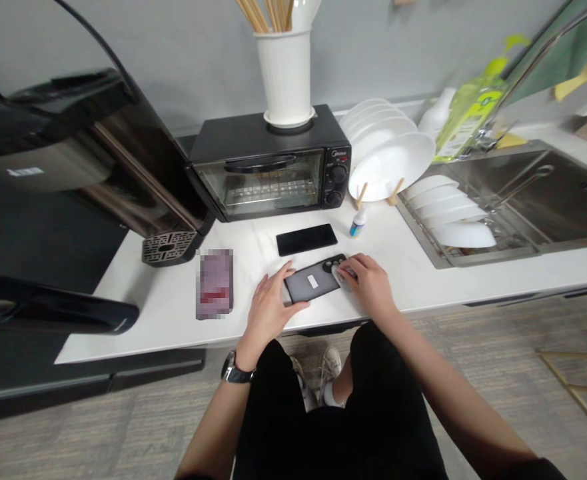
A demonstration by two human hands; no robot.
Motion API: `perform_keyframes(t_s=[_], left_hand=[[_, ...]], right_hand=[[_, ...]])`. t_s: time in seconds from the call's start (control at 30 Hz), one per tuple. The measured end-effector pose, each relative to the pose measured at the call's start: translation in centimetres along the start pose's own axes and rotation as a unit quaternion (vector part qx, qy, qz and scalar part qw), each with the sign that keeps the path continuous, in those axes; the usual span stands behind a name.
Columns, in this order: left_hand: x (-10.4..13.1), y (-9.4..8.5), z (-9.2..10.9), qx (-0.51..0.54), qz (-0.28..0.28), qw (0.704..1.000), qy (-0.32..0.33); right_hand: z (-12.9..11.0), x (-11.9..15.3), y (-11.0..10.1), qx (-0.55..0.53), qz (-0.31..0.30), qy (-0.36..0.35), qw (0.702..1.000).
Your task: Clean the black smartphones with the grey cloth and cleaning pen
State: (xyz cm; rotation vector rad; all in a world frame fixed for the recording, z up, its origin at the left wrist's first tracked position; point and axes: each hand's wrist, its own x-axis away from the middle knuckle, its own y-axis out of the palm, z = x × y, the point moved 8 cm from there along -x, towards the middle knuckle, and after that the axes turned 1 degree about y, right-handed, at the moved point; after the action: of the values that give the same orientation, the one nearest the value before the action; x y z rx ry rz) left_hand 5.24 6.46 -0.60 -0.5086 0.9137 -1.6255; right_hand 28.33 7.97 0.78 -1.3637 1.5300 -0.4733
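A grey phone (300,285) lies back side up on the white counter, with a small white label and a black camera area at its right end. My left hand (267,305) grips its left end, thumb at the near edge and fingers at the far edge. My right hand (370,280) is pinched over the camera end, holding a small white wipe (342,280), partly hidden by the fingers. Just behind lies a black phone (306,240), dark glass side up. A small white spray bottle (358,222) with a blue label stands to the right of it.
A blurred-out purple packet (214,283) lies on the left, beside a black drinks machine (168,247). Behind stands a toaster oven (273,187) carrying a white utensil holder (287,80). Racked plates (393,167), stacked bowls (466,233) and a sink (563,193) are at right.
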Motion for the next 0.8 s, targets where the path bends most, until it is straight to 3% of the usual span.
perform_keyframes(t_s=[0.1, 0.2, 0.33, 0.43, 0.5, 0.6, 0.8], left_hand=[[0.0, 0.0, 0.1, 0.01, -0.006, 1.0, -0.008], [0.0, 0.0, 0.1, 0.014, -0.01, 1.0, -0.002], [0.2, 0.2, -0.1, -0.008, -0.008, 1.0, 0.01], [0.3, 0.3, -0.2, -0.023, -0.003, 1.0, 0.015], [0.4, 0.4, -0.2, -0.02, -0.005, 1.0, 0.014], [0.3, 0.3, 0.0, -0.013, -0.011, 1.0, 0.015], [0.1, 0.1, 0.5, -0.008, -0.029, 0.999, 0.016]], right_hand=[[-0.9, -1.8, 1.2, 0.04, -0.006, 0.041, 0.998], [-3.5, -2.9, 2.9, 0.034, -0.034, 0.062, 0.997], [-8.7, -2.6, 5.4, -0.03, -0.102, 0.003, 0.994], [-10.8, -1.4, 5.8, -0.084, -0.137, -0.031, 0.986], [-10.5, -0.4, 5.4, -0.112, -0.151, -0.04, 0.981], [-8.0, 0.9, 3.8, -0.127, -0.148, -0.037, 0.98], [-1.5, 0.5, 0.5, -0.04, -0.051, 0.013, 0.998]])
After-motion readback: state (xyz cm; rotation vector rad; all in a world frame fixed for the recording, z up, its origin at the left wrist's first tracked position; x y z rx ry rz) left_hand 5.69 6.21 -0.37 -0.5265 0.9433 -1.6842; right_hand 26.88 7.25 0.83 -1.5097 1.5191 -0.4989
